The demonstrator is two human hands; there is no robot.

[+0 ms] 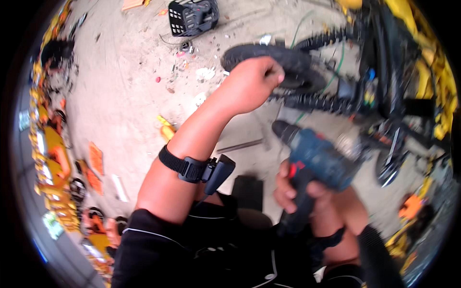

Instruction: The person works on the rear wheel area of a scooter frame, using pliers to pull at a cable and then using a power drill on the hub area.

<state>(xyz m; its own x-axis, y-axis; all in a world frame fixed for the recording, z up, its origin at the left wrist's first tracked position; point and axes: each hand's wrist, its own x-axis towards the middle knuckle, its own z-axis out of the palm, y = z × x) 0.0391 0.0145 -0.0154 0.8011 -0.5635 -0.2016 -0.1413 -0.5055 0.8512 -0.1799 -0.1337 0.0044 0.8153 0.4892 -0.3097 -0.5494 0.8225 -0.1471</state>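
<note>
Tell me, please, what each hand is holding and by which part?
Right hand grips the blue drill by its handle; left hand grasps the black tyre.

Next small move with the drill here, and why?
Probably swing the blue drill up toward the black tyre. The right hand grips the drill's handle, but its chuck points away from the wheel, while the left hand already rests on the tyre, seemingly steadying it.
</note>
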